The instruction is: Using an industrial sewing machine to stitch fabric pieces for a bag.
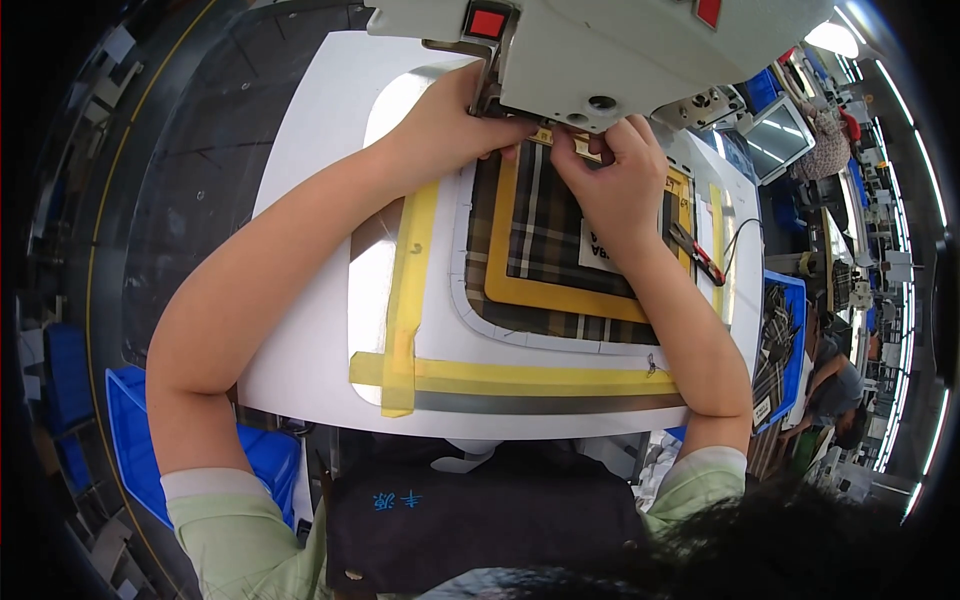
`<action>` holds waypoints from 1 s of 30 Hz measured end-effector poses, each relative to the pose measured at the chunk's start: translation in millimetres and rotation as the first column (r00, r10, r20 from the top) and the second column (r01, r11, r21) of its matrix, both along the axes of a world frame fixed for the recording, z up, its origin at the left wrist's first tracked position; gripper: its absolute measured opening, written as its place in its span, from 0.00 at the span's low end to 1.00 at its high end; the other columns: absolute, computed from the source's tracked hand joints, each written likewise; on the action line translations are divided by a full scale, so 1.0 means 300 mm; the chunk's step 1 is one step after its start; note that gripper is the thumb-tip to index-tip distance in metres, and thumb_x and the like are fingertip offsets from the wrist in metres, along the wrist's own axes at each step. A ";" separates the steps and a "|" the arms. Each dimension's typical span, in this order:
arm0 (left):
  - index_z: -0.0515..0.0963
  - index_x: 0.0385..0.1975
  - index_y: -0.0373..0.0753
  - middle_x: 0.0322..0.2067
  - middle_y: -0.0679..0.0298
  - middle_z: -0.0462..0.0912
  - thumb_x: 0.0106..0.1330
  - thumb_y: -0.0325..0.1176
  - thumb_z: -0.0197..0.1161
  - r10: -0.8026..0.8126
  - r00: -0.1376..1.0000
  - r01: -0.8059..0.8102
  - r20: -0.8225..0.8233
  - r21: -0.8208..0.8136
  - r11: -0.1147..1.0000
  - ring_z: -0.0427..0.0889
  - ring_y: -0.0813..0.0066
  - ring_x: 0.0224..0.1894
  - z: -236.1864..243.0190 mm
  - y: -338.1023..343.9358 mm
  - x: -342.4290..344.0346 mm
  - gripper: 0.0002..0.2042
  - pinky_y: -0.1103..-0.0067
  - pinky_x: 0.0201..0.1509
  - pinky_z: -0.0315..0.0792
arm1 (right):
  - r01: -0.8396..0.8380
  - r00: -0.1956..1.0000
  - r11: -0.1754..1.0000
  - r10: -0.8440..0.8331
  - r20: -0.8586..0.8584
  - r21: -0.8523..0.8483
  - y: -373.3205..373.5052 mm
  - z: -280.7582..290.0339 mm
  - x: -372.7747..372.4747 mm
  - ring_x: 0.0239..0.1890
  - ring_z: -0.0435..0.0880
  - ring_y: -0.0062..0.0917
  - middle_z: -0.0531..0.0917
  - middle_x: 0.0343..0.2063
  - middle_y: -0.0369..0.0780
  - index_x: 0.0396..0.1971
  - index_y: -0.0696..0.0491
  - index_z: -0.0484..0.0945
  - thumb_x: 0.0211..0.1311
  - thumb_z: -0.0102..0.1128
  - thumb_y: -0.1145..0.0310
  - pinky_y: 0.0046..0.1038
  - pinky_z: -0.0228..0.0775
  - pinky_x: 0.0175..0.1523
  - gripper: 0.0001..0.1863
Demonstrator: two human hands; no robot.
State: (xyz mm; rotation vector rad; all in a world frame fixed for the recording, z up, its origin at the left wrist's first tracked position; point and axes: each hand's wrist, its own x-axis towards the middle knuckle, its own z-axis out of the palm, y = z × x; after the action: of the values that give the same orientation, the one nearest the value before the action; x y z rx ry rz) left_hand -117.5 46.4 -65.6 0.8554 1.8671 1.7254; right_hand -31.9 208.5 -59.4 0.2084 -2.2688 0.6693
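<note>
My left hand (440, 125) reaches under the front of a white sewing machine head (600, 60), its thumb stretched toward the needle area and its fingers partly hidden by the machine. Close beside it, my right hand (622, 178) is closed in a pinch, the thumb and index finger meeting just below the machine head. Whatever either hand holds is too small or hidden to name. Below them lies dark plaid fabric (540, 210) with a yellow frame (560, 297) on top. A pale label (597, 248) shows on the fabric, partly behind my right wrist.
Red-handled snips (697, 252) lie right of my right wrist. Yellow tape (530, 377) runs along the white template board (300, 330). Blue bins (135, 440) flank me, the right blue bin (795, 300) holding plaid pieces. A tablet-like screen (780, 140) and another person (835, 385) are farther right.
</note>
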 end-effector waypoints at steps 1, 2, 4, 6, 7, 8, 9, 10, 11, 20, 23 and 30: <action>0.71 0.35 0.35 0.22 0.66 0.78 0.55 0.32 0.63 0.000 1.000 0.000 0.000 0.000 1.000 0.74 0.84 0.24 -0.001 0.000 -0.001 0.12 0.85 0.28 0.67 | 0.005 1.000 1.000 -0.005 -0.002 0.018 0.000 0.000 -0.001 0.18 0.67 0.20 0.70 0.16 0.36 0.22 0.57 0.77 0.43 0.68 0.74 0.23 0.61 0.24 0.07; 0.71 0.35 0.35 0.22 0.66 0.78 0.55 0.32 0.63 0.007 1.000 -0.007 -0.004 -0.031 1.000 0.74 0.84 0.24 0.000 0.001 -0.003 0.12 0.85 0.28 0.68 | 0.005 1.000 1.000 -0.005 -0.003 0.018 0.004 -0.003 -0.002 0.18 0.67 0.20 0.70 0.16 0.36 0.22 0.57 0.77 0.43 0.68 0.74 0.23 0.61 0.24 0.07; 0.71 0.35 0.35 0.22 0.66 0.78 0.55 0.32 0.63 0.014 1.000 -0.014 -0.008 -0.061 0.998 0.74 0.84 0.24 0.000 0.002 -0.003 0.12 0.85 0.28 0.68 | 0.017 1.000 0.999 -0.017 0.009 0.039 0.013 -0.012 -0.007 0.18 0.68 0.21 0.70 0.16 0.36 0.22 0.57 0.78 0.43 0.68 0.74 0.22 0.62 0.24 0.08; 0.71 0.36 0.35 0.22 0.65 0.78 0.55 0.32 0.63 0.014 1.000 -0.014 -0.017 -0.005 1.000 0.74 0.83 0.24 0.003 0.004 0.004 0.12 0.85 0.29 0.68 | 0.006 1.000 1.000 -0.006 0.004 0.024 0.012 -0.013 -0.011 0.18 0.68 0.21 0.71 0.16 0.36 0.22 0.57 0.78 0.43 0.69 0.73 0.22 0.63 0.24 0.08; 0.71 0.36 0.35 0.22 0.65 0.78 0.55 0.32 0.63 0.014 1.000 -0.014 -0.017 -0.005 1.000 0.74 0.83 0.24 0.002 0.006 0.004 0.12 0.85 0.29 0.68 | -0.004 1.000 1.000 0.004 -0.002 0.010 0.011 -0.013 -0.012 0.18 0.69 0.21 0.71 0.16 0.36 0.22 0.57 0.78 0.43 0.69 0.73 0.22 0.63 0.25 0.08; 0.72 0.36 0.35 0.22 0.65 0.78 0.55 0.32 0.63 0.030 0.999 -0.030 -0.028 -0.009 0.999 0.74 0.83 0.24 0.000 0.008 0.005 0.12 0.85 0.29 0.68 | -0.004 1.000 1.000 0.004 -0.002 0.009 0.008 -0.014 -0.012 0.18 0.69 0.21 0.71 0.16 0.36 0.22 0.57 0.78 0.43 0.69 0.73 0.22 0.63 0.25 0.08; 0.72 0.36 0.35 0.22 0.65 0.78 0.55 0.32 0.63 0.046 0.998 -0.046 -0.040 -0.014 0.999 0.74 0.83 0.25 -0.002 0.009 0.006 0.12 0.85 0.29 0.68 | -0.003 1.000 1.000 0.003 -0.002 0.002 0.006 -0.014 -0.013 0.19 0.69 0.21 0.71 0.17 0.36 0.22 0.57 0.78 0.43 0.69 0.73 0.22 0.64 0.25 0.08; 0.72 0.36 0.35 0.22 0.65 0.78 0.55 0.32 0.63 0.046 0.998 -0.046 -0.040 -0.015 0.999 0.74 0.83 0.25 -0.003 0.008 0.006 0.12 0.85 0.29 0.68 | -0.002 1.000 1.000 0.002 -0.003 -0.005 0.004 -0.015 -0.013 0.19 0.70 0.21 0.72 0.17 0.36 0.22 0.57 0.78 0.43 0.69 0.73 0.21 0.64 0.25 0.08; 0.72 0.36 0.35 0.23 0.65 0.79 0.55 0.31 0.63 0.045 0.998 -0.046 -0.031 -0.010 0.999 0.74 0.83 0.25 0.003 0.006 0.008 0.12 0.85 0.29 0.68 | -0.001 1.000 1.000 0.001 -0.004 -0.006 0.003 -0.014 -0.012 0.19 0.70 0.21 0.72 0.17 0.36 0.22 0.57 0.78 0.43 0.69 0.73 0.21 0.64 0.25 0.08; 0.72 0.38 0.33 0.26 0.64 0.79 0.56 0.31 0.63 0.042 0.999 -0.041 -0.018 0.010 0.999 0.77 0.83 0.27 0.000 0.005 0.005 0.13 0.85 0.29 0.69 | -0.017 1.000 1.000 0.017 -0.002 -0.016 0.008 -0.007 -0.004 0.17 0.71 0.22 0.74 0.21 0.36 0.23 0.58 0.76 0.43 0.67 0.73 0.23 0.64 0.23 0.09; 0.72 0.38 0.33 0.28 0.64 0.79 0.55 0.31 0.63 0.029 0.999 -0.029 -0.015 0.011 1.000 0.78 0.82 0.28 0.001 0.003 0.007 0.13 0.85 0.29 0.69 | -0.011 1.000 1.000 0.011 0.007 -0.004 0.003 -0.001 0.000 0.17 0.71 0.21 0.73 0.21 0.36 0.23 0.58 0.76 0.43 0.67 0.73 0.23 0.64 0.23 0.08; 0.72 0.37 0.34 0.28 0.64 0.79 0.56 0.30 0.63 0.030 0.999 -0.030 0.019 0.043 0.999 0.78 0.82 0.27 0.006 0.007 0.015 0.12 0.86 0.29 0.69 | -0.034 0.999 0.999 0.034 0.003 0.009 0.005 -0.013 -0.008 0.18 0.72 0.23 0.74 0.22 0.37 0.27 0.57 0.77 0.45 0.66 0.74 0.24 0.66 0.25 0.09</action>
State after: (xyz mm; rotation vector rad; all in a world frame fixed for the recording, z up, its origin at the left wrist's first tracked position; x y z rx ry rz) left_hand -112.9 48.5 -63.8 0.8290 1.8461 1.7916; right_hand -34.3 210.0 -63.4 0.2506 -2.2756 0.6774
